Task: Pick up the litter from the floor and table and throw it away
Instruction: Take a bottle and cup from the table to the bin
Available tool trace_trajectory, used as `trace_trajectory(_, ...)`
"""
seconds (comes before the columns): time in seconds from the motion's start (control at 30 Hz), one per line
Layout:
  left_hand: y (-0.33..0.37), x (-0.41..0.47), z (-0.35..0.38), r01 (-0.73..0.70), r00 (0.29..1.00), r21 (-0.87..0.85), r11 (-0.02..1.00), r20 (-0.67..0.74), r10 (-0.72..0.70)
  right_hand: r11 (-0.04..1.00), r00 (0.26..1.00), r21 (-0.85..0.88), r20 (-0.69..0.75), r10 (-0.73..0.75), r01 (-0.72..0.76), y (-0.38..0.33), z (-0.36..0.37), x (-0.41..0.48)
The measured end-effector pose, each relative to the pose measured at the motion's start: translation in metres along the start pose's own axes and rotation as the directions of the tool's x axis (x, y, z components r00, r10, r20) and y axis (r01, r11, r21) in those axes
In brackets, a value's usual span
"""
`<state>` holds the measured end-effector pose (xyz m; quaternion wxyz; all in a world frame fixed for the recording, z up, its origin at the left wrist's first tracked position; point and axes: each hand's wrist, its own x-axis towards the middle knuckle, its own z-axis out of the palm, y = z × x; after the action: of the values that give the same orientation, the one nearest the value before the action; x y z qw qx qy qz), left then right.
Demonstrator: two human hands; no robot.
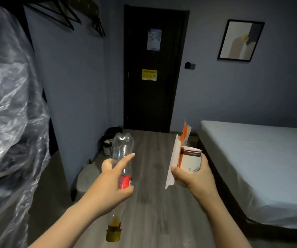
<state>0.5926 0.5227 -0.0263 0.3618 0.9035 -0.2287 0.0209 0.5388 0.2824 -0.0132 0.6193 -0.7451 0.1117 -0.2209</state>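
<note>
Left grip (115,178) clamped round the bottle (122,149); right grip (190,174) clamped on paper cup (191,160) — plus wrappers (186,133).

Clear glossy plastic bottle (122,154) (wood-grain floor (153,203)).

One plastic bottle (123,151), one paper cup (191,161), one white card (173,158), one orange packet (185,132), two bins (107,148), one bed (258,158).

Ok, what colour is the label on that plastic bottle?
The label is red, clearest in the head view, on the bottle the left hand grips.
</note>
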Motion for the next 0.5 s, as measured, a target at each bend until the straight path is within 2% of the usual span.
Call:
trace_trajectory(0.27, -0.039, 0.139, 0.001, 0.062, 0.998, -0.028, 0.998, -0.014, -0.063, 1.0, 0.999, -0.018, 0.05, 0.011, -0.01, 0.026, 0.042, 0.149)
trace_trajectory(0.5, -0.107, 0.251, -0.006, 0.078, 0.997, -0.038, 0.996, -0.006, -0.078, 0.996, 0.998, -0.087, 0.067, 0.013, -0.007, 0.054, 0.102, 0.258)
